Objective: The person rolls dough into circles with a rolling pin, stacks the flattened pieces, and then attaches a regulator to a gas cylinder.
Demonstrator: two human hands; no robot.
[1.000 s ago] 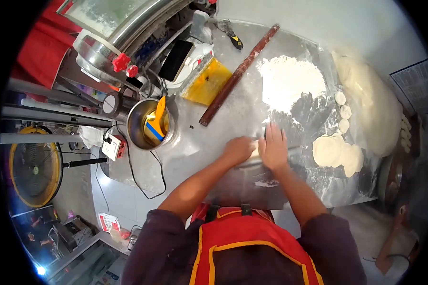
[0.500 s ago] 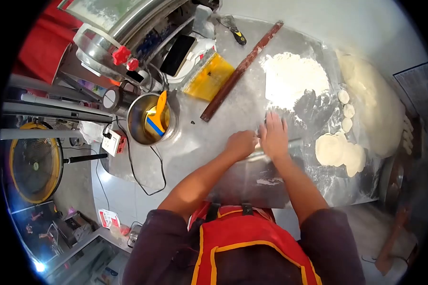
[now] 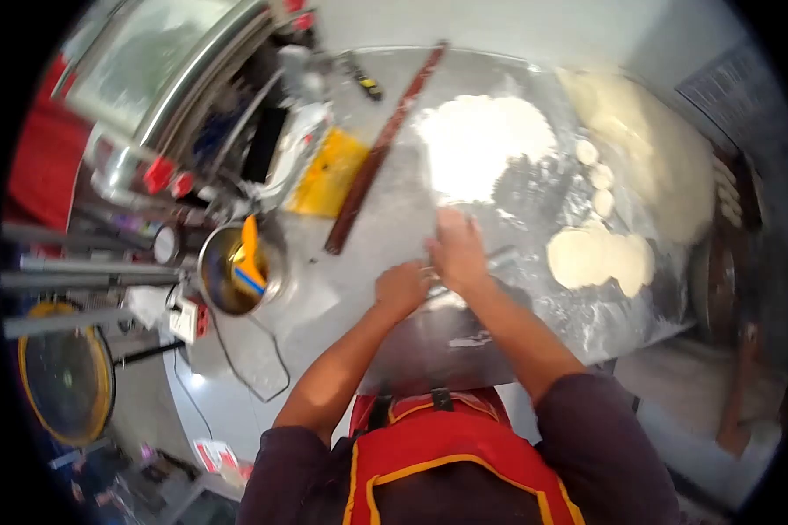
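Observation:
My left hand point(image 3: 403, 289) is closed, its fingertips pinched together on the steel tabletop point(image 3: 341, 324); whatever is in them is hidden. Right beside it, my right hand point(image 3: 458, 249) lies flat with the fingers stretched forward, over a thin pale rod point(image 3: 503, 258) whose end sticks out to the right. A small light patch shows between the two hands, too blurred to name. Ahead of them is a heap of white flour point(image 3: 481, 144). To the right lie overlapping flattened dough rounds point(image 3: 587, 258) and small dough pieces point(image 3: 601, 177) in a row.
A large dough mass point(image 3: 648, 149) lies at the right back. A long brown rolling pin point(image 3: 385, 149) slants left of the flour, beside a yellow block-like container point(image 3: 328, 172). A metal pot point(image 3: 214, 271) holds an orange-handled brush point(image 3: 250, 245). A black cable point(image 3: 236, 359) trails near the left edge.
The camera view has turned, so the table's things sit further left in the picture. My hands keep nearly the same place beside each other on the table.

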